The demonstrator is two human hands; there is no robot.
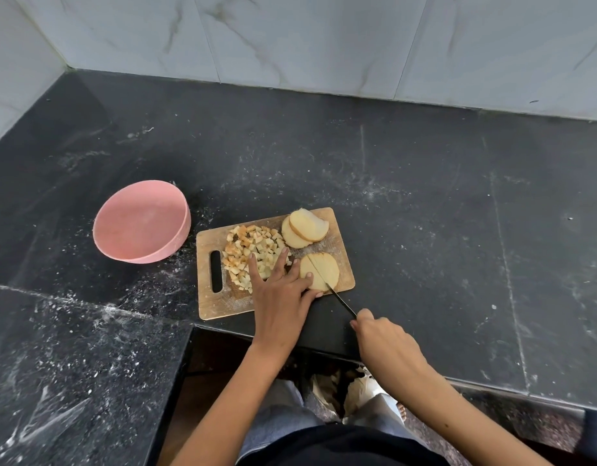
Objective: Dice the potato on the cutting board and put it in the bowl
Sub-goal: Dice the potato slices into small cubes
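left hand (279, 295) flat, fingers straight, pinning potato slice (320, 271) on cutting board (220, 304); right hand (384, 341) grips knife (341, 301), blade mid-slice

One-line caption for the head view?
Left hand steadies a potato slice on the board while the right hand cuts it with a knife; dice piled, pink bowl empty.

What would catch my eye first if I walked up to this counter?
Probably the wooden cutting board near the counter's front edge: the left hand steadies a potato slice while the right hand draws a knife through it. Beside them lies a heap of diced potato, and a pink bowl waits at the left.
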